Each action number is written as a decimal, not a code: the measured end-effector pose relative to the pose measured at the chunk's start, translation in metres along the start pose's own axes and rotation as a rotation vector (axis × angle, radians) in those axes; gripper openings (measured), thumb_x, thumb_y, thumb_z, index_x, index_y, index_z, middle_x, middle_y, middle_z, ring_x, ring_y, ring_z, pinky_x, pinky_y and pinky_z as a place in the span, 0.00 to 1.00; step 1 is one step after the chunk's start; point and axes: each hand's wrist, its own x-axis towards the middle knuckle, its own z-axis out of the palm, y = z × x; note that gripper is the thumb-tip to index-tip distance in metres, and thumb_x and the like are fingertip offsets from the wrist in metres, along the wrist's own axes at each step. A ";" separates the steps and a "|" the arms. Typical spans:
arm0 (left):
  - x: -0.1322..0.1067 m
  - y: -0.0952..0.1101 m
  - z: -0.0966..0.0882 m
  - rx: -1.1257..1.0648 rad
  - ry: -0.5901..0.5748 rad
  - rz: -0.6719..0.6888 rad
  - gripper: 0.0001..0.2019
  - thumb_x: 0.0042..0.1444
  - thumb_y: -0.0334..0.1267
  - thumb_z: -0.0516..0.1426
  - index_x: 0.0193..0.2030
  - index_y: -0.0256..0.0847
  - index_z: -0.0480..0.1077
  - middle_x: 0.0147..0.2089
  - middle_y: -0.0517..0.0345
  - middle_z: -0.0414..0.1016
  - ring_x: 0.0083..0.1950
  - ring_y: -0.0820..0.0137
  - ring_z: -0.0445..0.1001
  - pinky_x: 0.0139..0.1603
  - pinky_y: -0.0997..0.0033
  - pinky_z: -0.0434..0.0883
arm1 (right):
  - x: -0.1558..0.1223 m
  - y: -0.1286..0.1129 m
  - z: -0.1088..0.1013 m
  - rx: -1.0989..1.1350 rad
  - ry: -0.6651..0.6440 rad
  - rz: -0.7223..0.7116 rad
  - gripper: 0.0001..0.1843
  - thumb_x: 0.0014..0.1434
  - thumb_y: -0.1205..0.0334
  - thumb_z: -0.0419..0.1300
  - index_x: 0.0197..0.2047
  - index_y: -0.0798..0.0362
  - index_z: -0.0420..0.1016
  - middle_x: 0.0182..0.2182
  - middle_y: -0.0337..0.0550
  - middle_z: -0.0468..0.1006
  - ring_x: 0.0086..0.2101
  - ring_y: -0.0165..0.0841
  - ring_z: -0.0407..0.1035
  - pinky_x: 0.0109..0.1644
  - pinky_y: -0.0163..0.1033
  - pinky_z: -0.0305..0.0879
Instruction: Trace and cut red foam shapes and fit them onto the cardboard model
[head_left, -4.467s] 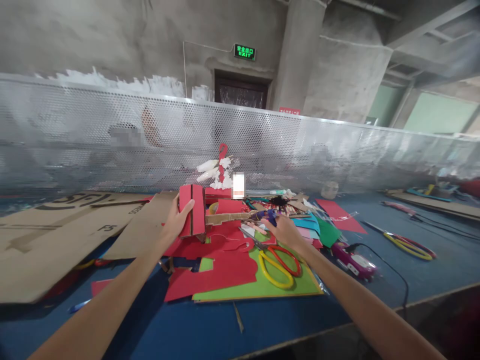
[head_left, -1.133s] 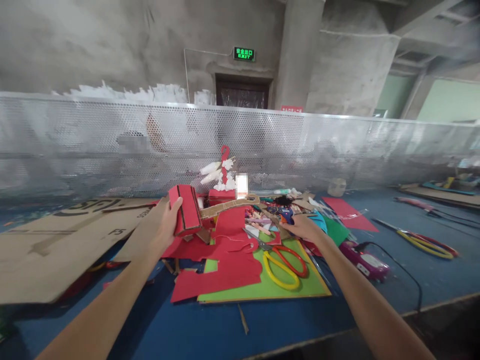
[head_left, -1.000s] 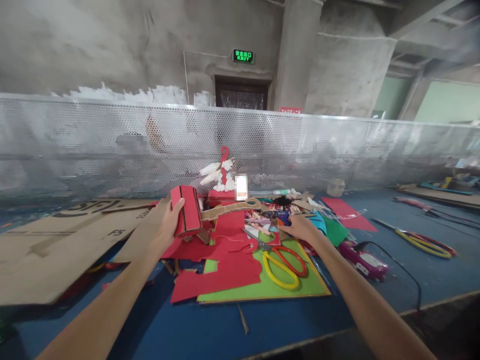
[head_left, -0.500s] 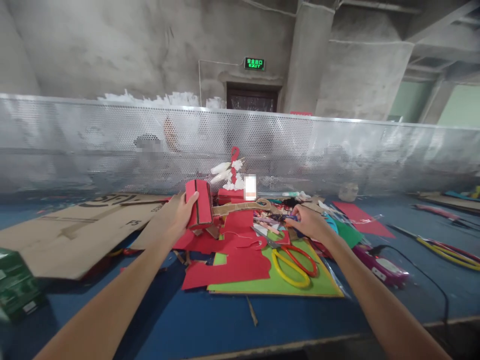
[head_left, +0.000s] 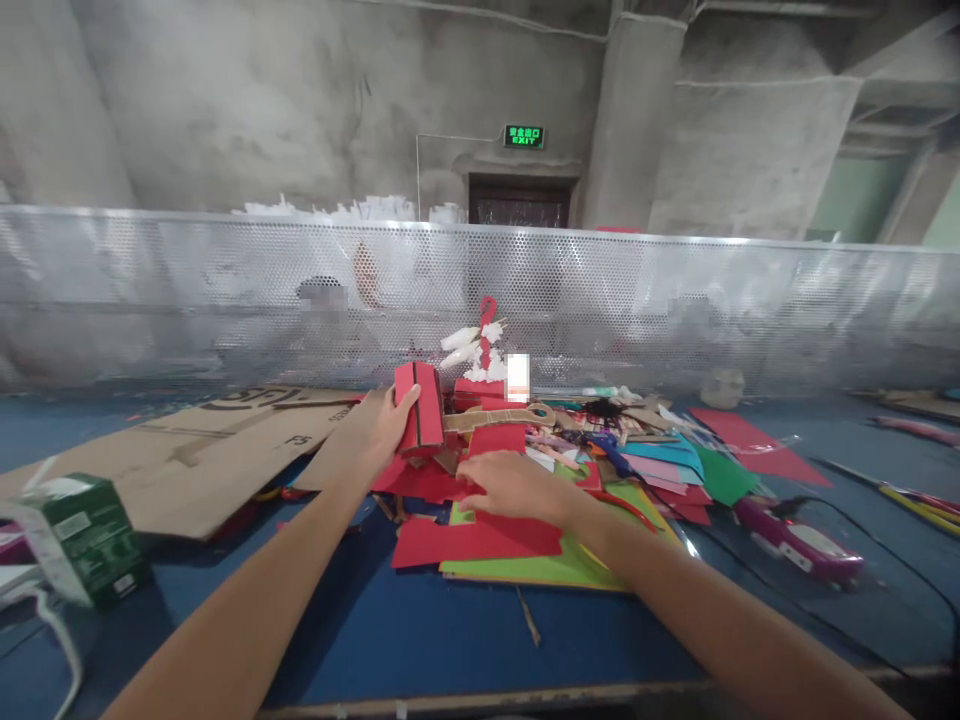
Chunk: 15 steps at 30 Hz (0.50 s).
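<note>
Risk, judged from present layout: red box (head_left: 421,422) carries a long cardboard strip (head_left: 499,417) jutting to the right over the paper heap; any twist of the box could swing the strip into the white-and-red ornament (head_left: 475,349) standing just behind, or bend the strip where it joins. Grip sits on the box's left face only, so a slip toward the table (head_left: 360,630) looks possible. Right forearm lying across the loose coloured paper (head_left: 679,465) could drag sheets on withdrawal. Purple glue gun (head_left: 799,541) with its cord close by on the right; snagging plausible if the arm sweeps outward.

Left hand (head_left: 390,432): curled round the left side of the red box, thumb on the upper front edge, fingers hidden behind; box held upright, raised slightly above the red scraps, at centre of the table near the mesh screen (head_left: 225,290).

Right hand (head_left: 512,484): palm down, fingers loosely extended and spread, resting on the red sheet (head_left: 480,538) atop the green sheet (head_left: 555,568); nothing visibly gripped, though the underside of the fingers cannot be seen.

Flattened cardboard (head_left: 187,460) and green carton (head_left: 86,535) to the left, well apart from both hands.
</note>
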 end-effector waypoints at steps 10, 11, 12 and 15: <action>-0.002 0.001 0.002 0.038 -0.036 -0.001 0.32 0.60 0.59 0.57 0.65 0.44 0.62 0.50 0.44 0.80 0.38 0.58 0.82 0.35 0.60 0.78 | 0.012 0.010 0.028 0.392 0.028 0.158 0.09 0.59 0.62 0.64 0.43 0.54 0.79 0.35 0.43 0.81 0.32 0.32 0.73 0.33 0.34 0.61; -0.003 0.002 0.001 0.045 -0.035 0.007 0.31 0.60 0.59 0.56 0.65 0.43 0.62 0.50 0.44 0.80 0.39 0.57 0.82 0.37 0.59 0.78 | 0.011 0.009 0.025 0.415 0.036 0.145 0.07 0.59 0.63 0.64 0.41 0.54 0.79 0.34 0.42 0.81 0.32 0.32 0.73 0.33 0.34 0.61; -0.003 0.003 0.001 0.052 -0.032 0.019 0.31 0.61 0.58 0.56 0.64 0.43 0.63 0.52 0.43 0.80 0.41 0.57 0.82 0.39 0.59 0.78 | 0.010 0.008 0.020 0.449 0.047 0.128 0.05 0.59 0.64 0.64 0.39 0.54 0.79 0.33 0.42 0.81 0.32 0.32 0.73 0.34 0.34 0.62; -0.006 0.007 0.001 0.070 -0.028 0.054 0.28 0.61 0.55 0.57 0.62 0.41 0.65 0.55 0.43 0.78 0.47 0.57 0.81 0.45 0.60 0.78 | 0.004 0.010 -0.002 0.601 0.110 0.083 0.05 0.60 0.62 0.62 0.39 0.53 0.78 0.33 0.41 0.81 0.33 0.31 0.73 0.36 0.34 0.65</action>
